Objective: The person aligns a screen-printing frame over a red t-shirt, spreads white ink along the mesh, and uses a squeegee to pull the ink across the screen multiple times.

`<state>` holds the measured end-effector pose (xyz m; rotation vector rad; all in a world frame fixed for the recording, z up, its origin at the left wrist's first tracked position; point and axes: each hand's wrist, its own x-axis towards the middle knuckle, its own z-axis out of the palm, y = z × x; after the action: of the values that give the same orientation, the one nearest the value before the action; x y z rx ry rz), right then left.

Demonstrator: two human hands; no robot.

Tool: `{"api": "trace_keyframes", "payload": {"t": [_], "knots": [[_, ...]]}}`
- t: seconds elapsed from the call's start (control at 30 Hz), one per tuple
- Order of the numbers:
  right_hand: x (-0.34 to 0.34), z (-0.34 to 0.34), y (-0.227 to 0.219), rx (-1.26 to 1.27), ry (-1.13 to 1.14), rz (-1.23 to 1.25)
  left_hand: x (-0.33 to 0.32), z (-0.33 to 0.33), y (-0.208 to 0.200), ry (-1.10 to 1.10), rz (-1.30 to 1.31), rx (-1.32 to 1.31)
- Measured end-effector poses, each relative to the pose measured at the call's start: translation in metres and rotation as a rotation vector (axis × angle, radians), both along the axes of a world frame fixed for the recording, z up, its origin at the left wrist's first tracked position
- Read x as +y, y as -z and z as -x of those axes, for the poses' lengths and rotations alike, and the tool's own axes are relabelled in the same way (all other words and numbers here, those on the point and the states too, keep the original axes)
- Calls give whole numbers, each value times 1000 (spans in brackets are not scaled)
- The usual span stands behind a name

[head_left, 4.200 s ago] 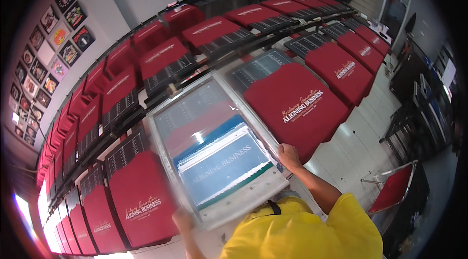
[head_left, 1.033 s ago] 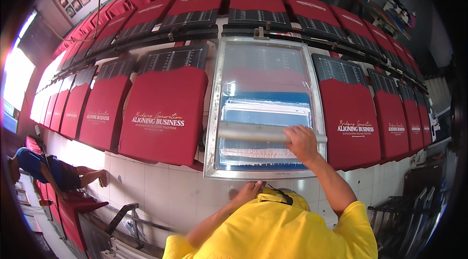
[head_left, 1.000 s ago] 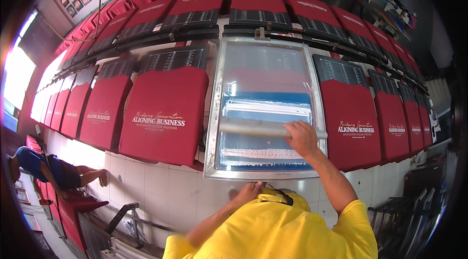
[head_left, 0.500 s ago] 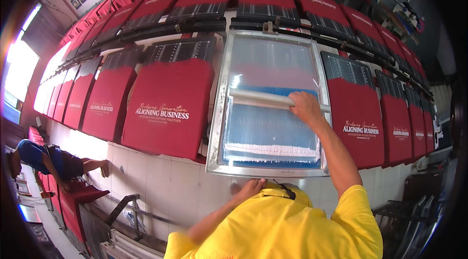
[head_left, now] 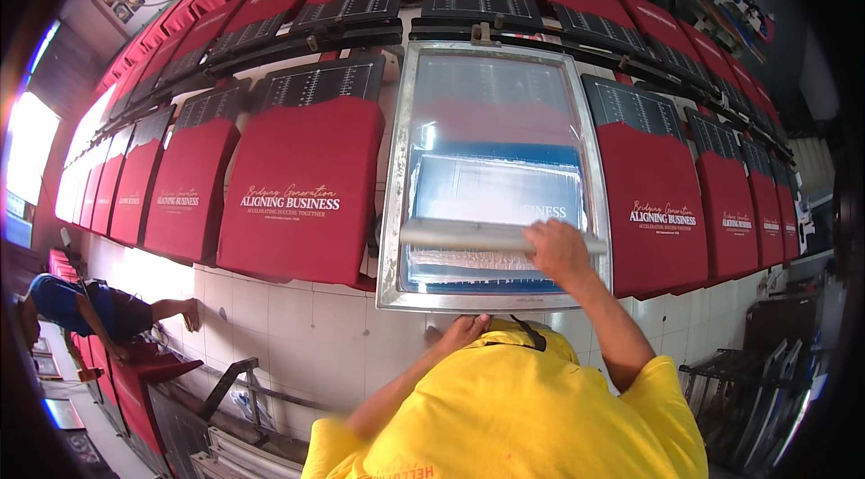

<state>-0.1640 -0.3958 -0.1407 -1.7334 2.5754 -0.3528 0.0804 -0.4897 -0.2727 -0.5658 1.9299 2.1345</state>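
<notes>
My right hand (head_left: 563, 254) is closed around the long grey squeegee (head_left: 459, 236), near its right end. The squeegee lies across the lower part of a silkscreen in a metal frame (head_left: 389, 209). Beyond it, a white ink layer (head_left: 478, 183) covers part of the blue stencil (head_left: 496, 151), and some pale lettering shows through. More white ink lies on the near side of the squeegee. My left hand (head_left: 464, 332) is at my waist, just short of the frame's near edge; its fingers are partly hidden, so what they do is unclear.
Red printed shirts on dark boards stand on both sides, such as a left shirt (head_left: 297, 173) and a right shirt (head_left: 651, 191). More rows run behind a dark rail (head_left: 333, 39). A person in blue (head_left: 68, 303) bends at the far left. Metal racks (head_left: 748, 398) stand at lower right.
My right hand has pulled the squeegee toward me, from the middle of the screen to its lower part. White ink now covers the blue area behind it. My left hand stays at my waist.
</notes>
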Motion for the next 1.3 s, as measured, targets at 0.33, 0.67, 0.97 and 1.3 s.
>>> {"api": "trace_keyframes", "payload": {"t": [0.33,0.67,0.97,1.3], "knots": [[9,-18,-15,-113,73,67,-7,14,-40,-21,-94,-254],[33,-52,-1,-13,15,22,-16,15,-27,-114,-956,-380],[25,-40,7,41,-14,80,-15,17,-35,-174,-1082,-393],[30,-47,11,117,-24,102,-14,15,-48,-76,-769,-362]]}}
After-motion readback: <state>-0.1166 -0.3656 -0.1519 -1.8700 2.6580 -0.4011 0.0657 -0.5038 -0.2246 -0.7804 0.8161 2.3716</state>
